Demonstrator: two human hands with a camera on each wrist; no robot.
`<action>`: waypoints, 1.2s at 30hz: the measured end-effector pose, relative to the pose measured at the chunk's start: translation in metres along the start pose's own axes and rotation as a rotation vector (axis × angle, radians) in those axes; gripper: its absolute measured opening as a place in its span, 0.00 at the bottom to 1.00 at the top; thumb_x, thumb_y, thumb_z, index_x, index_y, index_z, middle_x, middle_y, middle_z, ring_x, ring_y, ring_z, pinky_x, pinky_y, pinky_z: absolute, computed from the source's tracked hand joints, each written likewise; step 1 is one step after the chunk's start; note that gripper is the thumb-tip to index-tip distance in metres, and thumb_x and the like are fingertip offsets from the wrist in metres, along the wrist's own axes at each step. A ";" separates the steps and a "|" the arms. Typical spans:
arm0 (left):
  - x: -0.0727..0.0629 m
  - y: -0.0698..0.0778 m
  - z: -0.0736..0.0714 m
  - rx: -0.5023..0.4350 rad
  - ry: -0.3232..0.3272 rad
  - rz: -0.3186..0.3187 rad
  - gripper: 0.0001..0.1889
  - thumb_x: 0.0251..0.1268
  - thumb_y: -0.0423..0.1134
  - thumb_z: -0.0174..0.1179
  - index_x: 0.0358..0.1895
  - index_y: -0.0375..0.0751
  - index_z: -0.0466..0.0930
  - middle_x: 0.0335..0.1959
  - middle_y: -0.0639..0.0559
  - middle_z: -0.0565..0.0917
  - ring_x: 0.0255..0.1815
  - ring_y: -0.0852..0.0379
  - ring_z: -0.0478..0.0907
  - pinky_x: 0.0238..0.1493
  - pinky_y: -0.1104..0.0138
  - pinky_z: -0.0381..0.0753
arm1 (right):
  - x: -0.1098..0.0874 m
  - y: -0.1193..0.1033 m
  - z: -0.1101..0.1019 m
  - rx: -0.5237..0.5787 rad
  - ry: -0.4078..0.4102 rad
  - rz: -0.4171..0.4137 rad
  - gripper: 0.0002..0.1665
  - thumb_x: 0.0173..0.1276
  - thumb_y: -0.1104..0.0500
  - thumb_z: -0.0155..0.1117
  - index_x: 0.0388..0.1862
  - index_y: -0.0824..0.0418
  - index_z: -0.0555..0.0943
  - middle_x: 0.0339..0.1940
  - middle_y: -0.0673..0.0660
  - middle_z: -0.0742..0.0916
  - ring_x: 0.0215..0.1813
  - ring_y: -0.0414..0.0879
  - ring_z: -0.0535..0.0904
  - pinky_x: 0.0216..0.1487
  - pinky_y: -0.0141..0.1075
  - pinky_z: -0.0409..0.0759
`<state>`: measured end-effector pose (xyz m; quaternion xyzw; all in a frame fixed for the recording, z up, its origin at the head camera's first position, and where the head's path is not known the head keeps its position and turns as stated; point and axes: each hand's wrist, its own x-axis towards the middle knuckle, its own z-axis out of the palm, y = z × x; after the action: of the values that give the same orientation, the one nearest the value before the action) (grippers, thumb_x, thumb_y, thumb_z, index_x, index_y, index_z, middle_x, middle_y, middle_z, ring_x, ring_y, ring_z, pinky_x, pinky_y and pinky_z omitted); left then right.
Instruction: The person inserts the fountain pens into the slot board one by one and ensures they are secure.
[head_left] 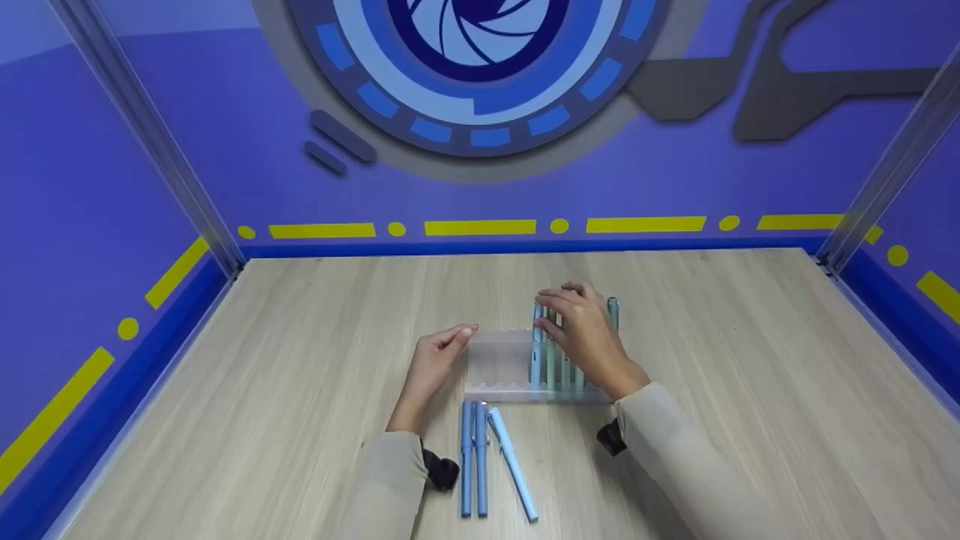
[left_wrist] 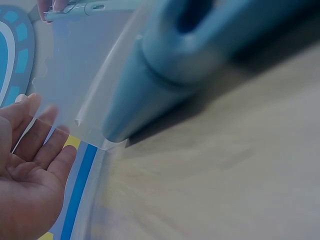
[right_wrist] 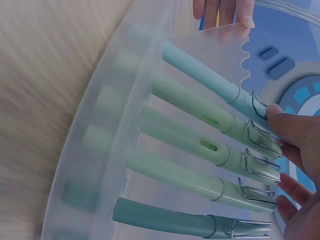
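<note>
Nearest us on the desk (head_left: pixel 337 375) lie two darker blue pens (head_left: pixel 481 472), side by side and parallel, and just to their right a loose light blue pen (head_left: pixel 514 469) slants, its top end close to them. One pen also looms large and blurred in the left wrist view; we cannot tell which of the three it is. Just beyond the top ends of these pens stands a frosted clear rack (head_left: pixel 496 364) with a scalloped front edge. We have our right hand (head_left: pixel 592 337) at its upper side, thumb and fingertips pinching the top of a light blue pen (head_left: pixel 536 364) that stands upright in the rack. Beside that pen, three light green pens (right_wrist: pixel 185 137) stand in a row in their notches, wire clips facing out, and next along is a dark teal pen (right_wrist: pixel 165 218). With our left hand (head_left: pixel 433 367) we pinch the rack's upper left corner between thumb and forefinger, the other fingers loosely extended.

Our beige sleeves (head_left: pixel 679 442) reach in from below, with a black device (head_left: pixel 441 471) at each wrist. Behind the desk rises a blue-violet wall (head_left: pixel 480 206) with yellow dashes and dots along its foot and a big round emblem (head_left: pixel 487 112) like a camera shutter. Metal posts (head_left: pixel 154 150) stand at the back corners.
</note>
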<state>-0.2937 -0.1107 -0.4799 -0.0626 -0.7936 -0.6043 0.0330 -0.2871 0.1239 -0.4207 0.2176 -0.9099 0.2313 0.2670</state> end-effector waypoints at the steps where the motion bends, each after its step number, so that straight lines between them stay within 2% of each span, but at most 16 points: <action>1: 0.000 0.000 0.000 0.004 -0.002 0.003 0.17 0.71 0.47 0.55 0.54 0.41 0.83 0.57 0.47 0.82 0.63 0.50 0.76 0.66 0.58 0.74 | 0.000 0.000 0.000 -0.009 -0.004 0.005 0.19 0.58 0.59 0.73 0.50 0.59 0.85 0.50 0.53 0.88 0.57 0.53 0.76 0.63 0.51 0.73; 10: 0.000 0.000 -0.001 -0.003 -0.005 0.002 0.18 0.72 0.48 0.54 0.54 0.41 0.82 0.57 0.46 0.82 0.64 0.50 0.75 0.67 0.57 0.73 | 0.001 -0.003 0.004 -0.033 0.020 0.011 0.19 0.58 0.59 0.73 0.50 0.59 0.85 0.50 0.55 0.88 0.61 0.57 0.74 0.63 0.55 0.70; 22: 0.000 -0.001 0.001 -0.022 -0.001 -0.025 0.17 0.71 0.48 0.54 0.54 0.43 0.82 0.58 0.48 0.82 0.65 0.51 0.75 0.67 0.58 0.72 | -0.002 -0.004 0.005 -0.031 0.000 0.046 0.22 0.60 0.57 0.71 0.54 0.58 0.82 0.56 0.55 0.85 0.63 0.55 0.73 0.67 0.54 0.69; 30: 0.000 0.001 0.002 -0.011 0.011 -0.017 0.18 0.71 0.48 0.54 0.53 0.41 0.83 0.57 0.46 0.82 0.63 0.50 0.76 0.65 0.59 0.75 | -0.007 -0.009 0.001 0.044 0.061 0.034 0.24 0.60 0.58 0.71 0.56 0.59 0.81 0.55 0.55 0.85 0.62 0.53 0.73 0.67 0.54 0.69; 36: 0.000 0.001 0.002 -0.006 0.013 -0.029 0.18 0.71 0.48 0.54 0.54 0.42 0.83 0.57 0.47 0.82 0.63 0.50 0.76 0.65 0.59 0.75 | -0.014 -0.017 -0.002 0.123 0.100 -0.010 0.23 0.60 0.61 0.71 0.55 0.61 0.81 0.52 0.56 0.84 0.57 0.51 0.77 0.60 0.44 0.78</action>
<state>-0.2936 -0.1089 -0.4794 -0.0475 -0.7924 -0.6075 0.0291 -0.2672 0.1154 -0.4226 0.2265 -0.8784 0.2958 0.2994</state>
